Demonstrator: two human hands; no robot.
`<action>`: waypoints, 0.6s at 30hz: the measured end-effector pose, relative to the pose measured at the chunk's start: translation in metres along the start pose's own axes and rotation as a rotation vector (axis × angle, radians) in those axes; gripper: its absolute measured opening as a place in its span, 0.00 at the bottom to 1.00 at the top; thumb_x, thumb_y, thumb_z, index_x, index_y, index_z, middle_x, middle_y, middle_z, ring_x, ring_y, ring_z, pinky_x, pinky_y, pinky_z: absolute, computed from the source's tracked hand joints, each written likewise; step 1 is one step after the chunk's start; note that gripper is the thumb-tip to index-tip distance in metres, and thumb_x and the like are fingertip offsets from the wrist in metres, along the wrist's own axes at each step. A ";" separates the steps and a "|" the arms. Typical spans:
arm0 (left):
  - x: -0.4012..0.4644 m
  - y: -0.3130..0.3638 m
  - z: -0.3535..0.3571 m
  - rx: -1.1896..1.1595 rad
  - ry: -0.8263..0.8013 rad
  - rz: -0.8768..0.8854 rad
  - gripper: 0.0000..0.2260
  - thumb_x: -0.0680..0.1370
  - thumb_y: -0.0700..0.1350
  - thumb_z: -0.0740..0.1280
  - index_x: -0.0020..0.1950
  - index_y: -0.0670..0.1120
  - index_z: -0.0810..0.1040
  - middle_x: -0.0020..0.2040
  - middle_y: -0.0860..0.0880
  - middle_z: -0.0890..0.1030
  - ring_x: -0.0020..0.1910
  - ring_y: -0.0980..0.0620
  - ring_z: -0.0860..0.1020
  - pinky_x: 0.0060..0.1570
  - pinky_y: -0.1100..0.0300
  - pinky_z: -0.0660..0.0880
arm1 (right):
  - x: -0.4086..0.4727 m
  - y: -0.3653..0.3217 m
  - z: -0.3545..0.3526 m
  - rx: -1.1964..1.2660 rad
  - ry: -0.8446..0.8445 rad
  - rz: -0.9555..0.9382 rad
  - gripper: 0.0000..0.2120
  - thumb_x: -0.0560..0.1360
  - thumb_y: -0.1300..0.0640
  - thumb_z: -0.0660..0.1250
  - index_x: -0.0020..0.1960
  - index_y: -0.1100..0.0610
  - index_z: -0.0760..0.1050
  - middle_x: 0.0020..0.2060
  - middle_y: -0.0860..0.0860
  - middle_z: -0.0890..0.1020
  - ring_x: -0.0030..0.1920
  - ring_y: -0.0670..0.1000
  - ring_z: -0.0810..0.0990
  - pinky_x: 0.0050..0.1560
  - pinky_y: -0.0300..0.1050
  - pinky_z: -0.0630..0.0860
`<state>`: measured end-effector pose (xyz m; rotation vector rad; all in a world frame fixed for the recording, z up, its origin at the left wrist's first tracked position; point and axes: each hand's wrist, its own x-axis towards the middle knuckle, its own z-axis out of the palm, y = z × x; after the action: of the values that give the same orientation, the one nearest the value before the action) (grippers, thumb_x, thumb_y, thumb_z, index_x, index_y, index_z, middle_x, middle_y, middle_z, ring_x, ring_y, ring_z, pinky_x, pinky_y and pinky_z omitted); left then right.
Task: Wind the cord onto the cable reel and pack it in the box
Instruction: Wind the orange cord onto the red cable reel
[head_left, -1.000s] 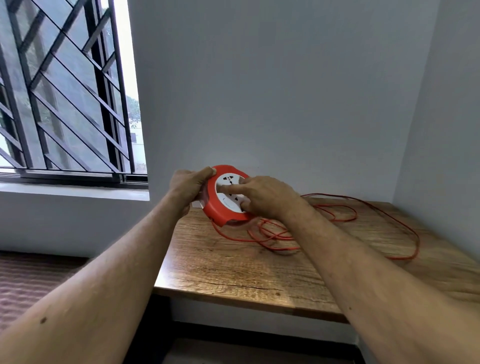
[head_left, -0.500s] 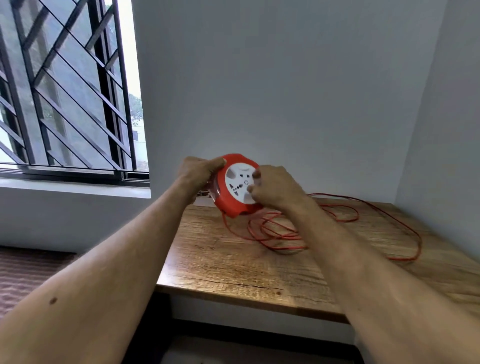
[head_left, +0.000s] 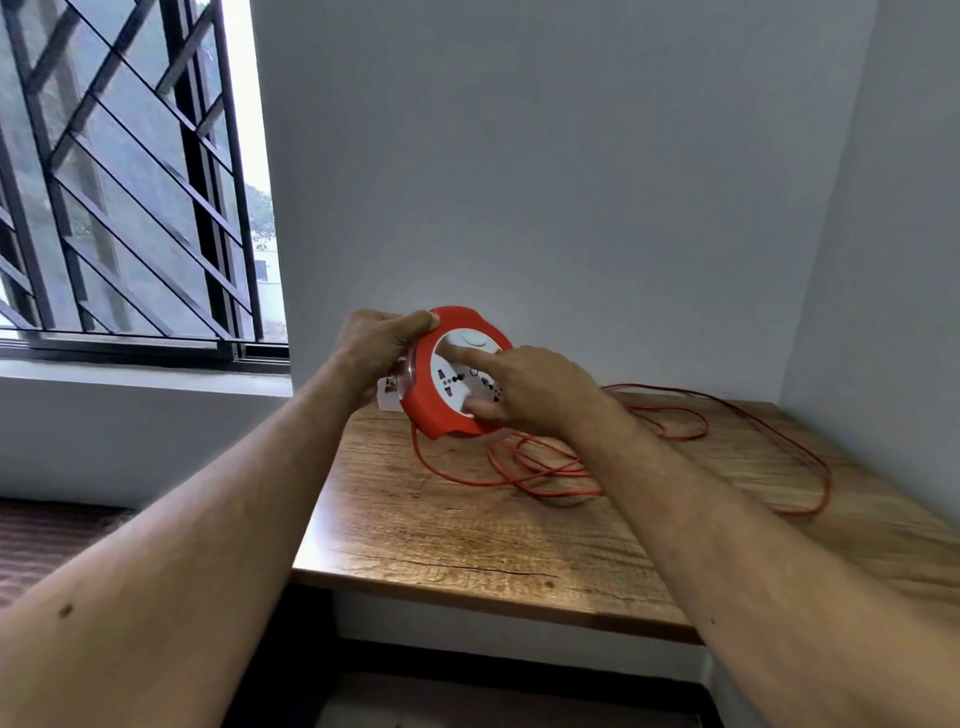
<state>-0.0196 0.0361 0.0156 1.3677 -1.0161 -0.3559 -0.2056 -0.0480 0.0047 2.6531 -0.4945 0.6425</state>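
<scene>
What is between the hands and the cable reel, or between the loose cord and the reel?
Nothing visible. The left hand grips the cable reel by its rim, and the right hand touches its white face. The loose cord lies in loops on the table and runs up to the reel unobstructed.

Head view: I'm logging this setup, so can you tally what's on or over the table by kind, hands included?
Hands: 2, left hand and right hand
Cable reels: 1, cable reel
Cords: 1, cord
White items behind the reel, unclear: 1, white item
Tables: 1, table
Total: 6
</scene>
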 end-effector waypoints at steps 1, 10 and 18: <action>-0.001 -0.001 0.002 -0.006 -0.001 0.006 0.11 0.76 0.48 0.74 0.38 0.42 0.82 0.36 0.42 0.83 0.37 0.41 0.82 0.47 0.48 0.80 | -0.001 -0.002 0.000 -0.034 0.019 0.005 0.32 0.77 0.37 0.62 0.78 0.40 0.54 0.58 0.56 0.82 0.48 0.55 0.83 0.47 0.47 0.79; -0.011 -0.018 0.035 0.000 0.087 0.020 0.07 0.72 0.48 0.77 0.39 0.45 0.88 0.36 0.44 0.87 0.35 0.47 0.85 0.42 0.55 0.83 | 0.024 -0.031 0.007 1.183 -0.095 1.114 0.26 0.77 0.43 0.62 0.60 0.65 0.74 0.28 0.54 0.80 0.29 0.53 0.79 0.31 0.43 0.77; -0.001 -0.009 0.031 0.191 0.226 -0.033 0.17 0.73 0.58 0.71 0.31 0.47 0.83 0.28 0.52 0.83 0.34 0.48 0.83 0.36 0.59 0.79 | 0.023 -0.029 0.001 1.584 -0.018 1.103 0.08 0.79 0.69 0.55 0.56 0.69 0.69 0.32 0.62 0.81 0.25 0.52 0.82 0.24 0.41 0.79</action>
<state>-0.0403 0.0148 0.0033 1.5593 -0.8565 -0.1268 -0.1738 -0.0286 0.0077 3.3998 -2.2903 1.9205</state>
